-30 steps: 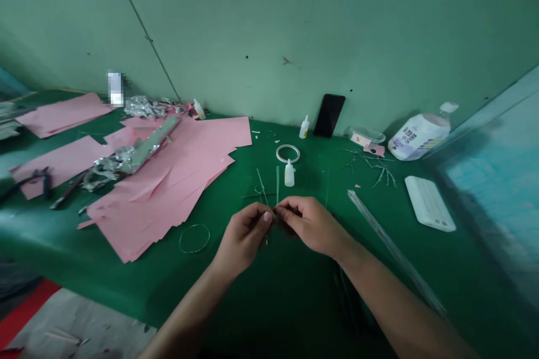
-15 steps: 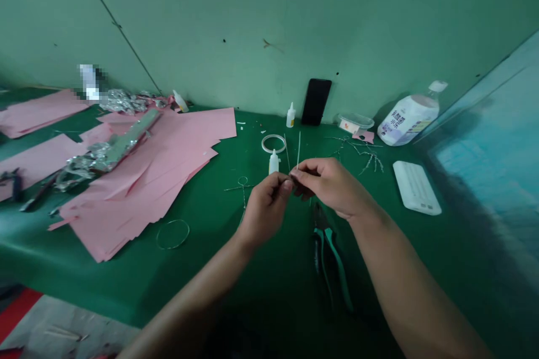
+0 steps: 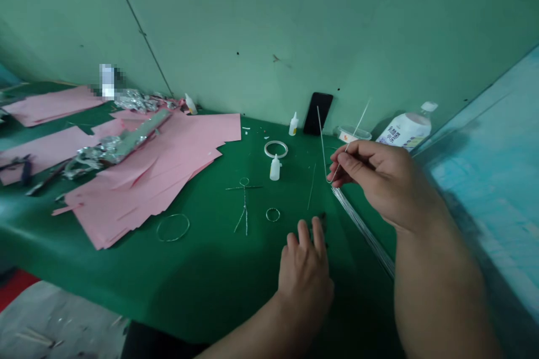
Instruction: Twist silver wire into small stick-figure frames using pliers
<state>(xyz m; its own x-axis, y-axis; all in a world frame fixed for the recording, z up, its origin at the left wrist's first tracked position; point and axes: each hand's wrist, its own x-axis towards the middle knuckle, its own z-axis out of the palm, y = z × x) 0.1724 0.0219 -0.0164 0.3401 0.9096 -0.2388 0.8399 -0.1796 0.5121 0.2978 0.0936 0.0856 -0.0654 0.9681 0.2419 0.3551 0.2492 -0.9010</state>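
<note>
Pinching bent wire (image 3: 323, 143) in right hand (image 3: 381, 179), left hand (image 3: 305, 283) open, dark object (image 3: 322, 223) half-hidden beside it

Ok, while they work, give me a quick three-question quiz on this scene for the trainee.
1. What does the right hand hold?
2. True or false: the wire stick figure lies on pink paper.
3. Which is nearest the left hand? A) the small wire ring B) the white glue bottle C) the black phone

Key:
1. The thin bent wire.
2. False: it lies on the green table cover.
3. A.
</note>
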